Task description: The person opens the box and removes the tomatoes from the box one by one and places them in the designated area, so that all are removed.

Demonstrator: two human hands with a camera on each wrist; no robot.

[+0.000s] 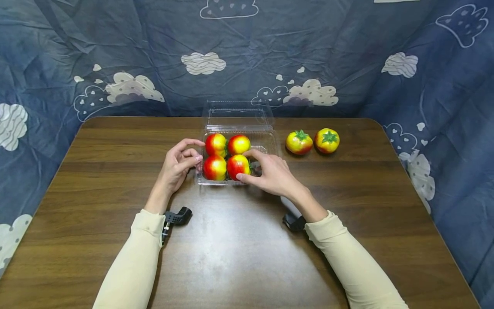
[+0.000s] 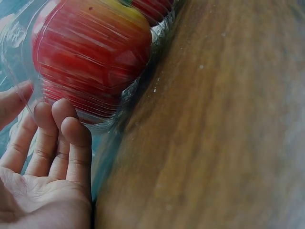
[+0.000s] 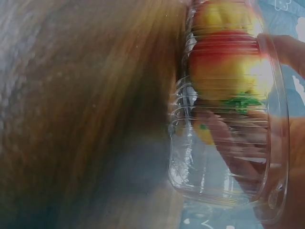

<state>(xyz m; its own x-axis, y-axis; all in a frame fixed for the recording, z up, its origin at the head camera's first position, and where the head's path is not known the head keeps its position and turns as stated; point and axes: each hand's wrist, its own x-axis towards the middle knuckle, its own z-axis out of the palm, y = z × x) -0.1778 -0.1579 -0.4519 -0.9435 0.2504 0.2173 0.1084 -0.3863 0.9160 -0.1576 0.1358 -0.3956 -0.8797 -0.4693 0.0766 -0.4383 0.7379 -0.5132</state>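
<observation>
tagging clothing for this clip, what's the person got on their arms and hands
Both arms wear long cream sleeves reaching to the wrists. The left hand and right hand are bare: no gloves or rings seen. A small black camera mount sits at the left wrist, with another black mount at the right.

No text, label, brand, number or sign can be read on anything in these views.
</observation>
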